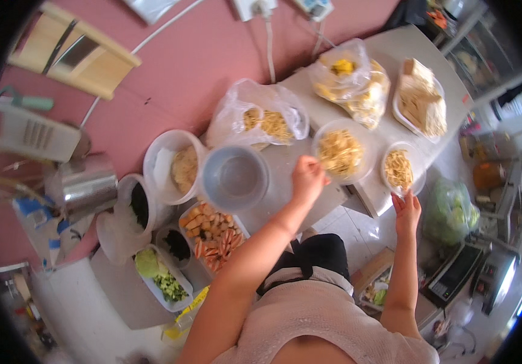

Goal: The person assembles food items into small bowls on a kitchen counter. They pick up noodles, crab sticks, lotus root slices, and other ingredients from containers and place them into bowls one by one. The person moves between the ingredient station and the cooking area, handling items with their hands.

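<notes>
A round clear tub (363, 162) full of pale yellow shredded strips is ahead of me. My left hand (309, 179) is closed at its near left rim, fingers bent and partly hidden. To the right is a smaller clear bowl (420, 173) with similar, thicker-looking strips (398, 170). My right hand (407, 209) grips this bowl's near edge with the fingertips. An open plastic bag (236, 112) with more yellow strips lies left of the tub. Beyond the tub is another clear bag (358, 85) of yellowish pieces.
A white container (401, 112) of beige sheets stands far right. Left of me are a translucent empty-looking bowl (235, 179), a white bucket (151, 164), a tray of cut pieces (245, 227) and a tray of green vegetables (185, 285). A pink wall (170, 79) bounds the counter.
</notes>
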